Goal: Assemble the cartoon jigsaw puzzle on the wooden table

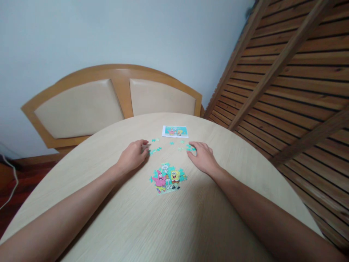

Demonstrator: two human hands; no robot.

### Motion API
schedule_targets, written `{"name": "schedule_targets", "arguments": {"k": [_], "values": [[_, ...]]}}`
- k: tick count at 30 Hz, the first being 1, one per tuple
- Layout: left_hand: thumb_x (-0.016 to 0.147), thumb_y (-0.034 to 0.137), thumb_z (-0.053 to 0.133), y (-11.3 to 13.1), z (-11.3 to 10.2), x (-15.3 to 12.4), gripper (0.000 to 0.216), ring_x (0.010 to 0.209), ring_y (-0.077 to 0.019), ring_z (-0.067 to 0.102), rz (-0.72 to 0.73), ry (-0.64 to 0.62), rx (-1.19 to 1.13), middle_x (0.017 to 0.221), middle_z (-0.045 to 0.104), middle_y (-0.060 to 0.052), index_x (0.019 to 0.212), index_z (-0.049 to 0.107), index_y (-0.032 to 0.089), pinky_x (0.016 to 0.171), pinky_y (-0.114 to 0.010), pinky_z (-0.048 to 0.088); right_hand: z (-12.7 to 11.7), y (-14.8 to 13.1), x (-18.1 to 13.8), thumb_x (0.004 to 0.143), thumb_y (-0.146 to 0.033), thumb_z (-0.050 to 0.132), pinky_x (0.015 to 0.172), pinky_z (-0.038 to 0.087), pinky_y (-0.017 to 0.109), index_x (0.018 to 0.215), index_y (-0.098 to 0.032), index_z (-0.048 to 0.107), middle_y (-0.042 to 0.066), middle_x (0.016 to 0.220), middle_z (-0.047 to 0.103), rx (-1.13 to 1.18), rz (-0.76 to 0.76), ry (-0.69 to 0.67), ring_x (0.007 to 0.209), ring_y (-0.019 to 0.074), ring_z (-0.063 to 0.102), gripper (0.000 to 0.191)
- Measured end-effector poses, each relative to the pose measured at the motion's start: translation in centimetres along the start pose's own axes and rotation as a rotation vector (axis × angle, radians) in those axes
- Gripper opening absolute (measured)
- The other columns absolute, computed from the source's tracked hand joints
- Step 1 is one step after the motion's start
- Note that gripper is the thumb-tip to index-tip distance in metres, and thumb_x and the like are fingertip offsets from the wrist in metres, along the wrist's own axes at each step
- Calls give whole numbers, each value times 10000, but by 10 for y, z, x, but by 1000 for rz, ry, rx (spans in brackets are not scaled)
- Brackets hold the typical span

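A partly joined jigsaw puzzle (168,179) with pink, pale and yellow cartoon figures lies on the round wooden table, between my forearms. Beyond it, several loose turquoise puzzle pieces (155,151) are scattered. My left hand (134,154) rests beside the left pieces, thumb and fingers apart, holding nothing I can see. On the other side my right hand (202,156) has its fingers spread by another group of loose pieces (188,146), with its fingertips at or over some of them. Whether those fingertips touch the pieces is hard to tell.
A printed picture card (175,131) with the same figures lies at the far side of the table (114,222). Behind the table stands a padded wooden bench back (124,91) against a pale wall. A slatted wooden screen (286,76) rises on the right.
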State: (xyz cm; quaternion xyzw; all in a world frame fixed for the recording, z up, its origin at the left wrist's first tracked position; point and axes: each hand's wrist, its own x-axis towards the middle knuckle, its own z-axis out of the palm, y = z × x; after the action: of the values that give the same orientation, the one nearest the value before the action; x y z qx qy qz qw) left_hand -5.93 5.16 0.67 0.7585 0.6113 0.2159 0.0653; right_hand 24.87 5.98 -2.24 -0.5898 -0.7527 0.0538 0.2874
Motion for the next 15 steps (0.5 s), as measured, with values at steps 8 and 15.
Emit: {"name": "schedule_targets", "arguments": {"k": [8, 15], "values": [[903, 454, 514, -15, -30, 7, 346, 850, -252, 699, -119, -129, 131, 977, 767, -99, 1014, 733, 210, 666, -309, 476, -1, -4, 1, 898, -311, 578, 1014, 398, 539, 1194, -214, 639, 102, 1238, 684, 33, -80, 4, 1207, 335, 537, 318], [908, 430, 507, -15, -19, 11, 351, 876, -247, 694, -32, -131, 48, 1015, 770, -100, 1031, 740, 199, 727, -326, 488, -5, -10, -1, 880, -289, 598, 1007, 413, 508, 1170, -216, 636, 102, 1220, 679, 74, -187, -17, 1195, 316, 543, 301]]}}
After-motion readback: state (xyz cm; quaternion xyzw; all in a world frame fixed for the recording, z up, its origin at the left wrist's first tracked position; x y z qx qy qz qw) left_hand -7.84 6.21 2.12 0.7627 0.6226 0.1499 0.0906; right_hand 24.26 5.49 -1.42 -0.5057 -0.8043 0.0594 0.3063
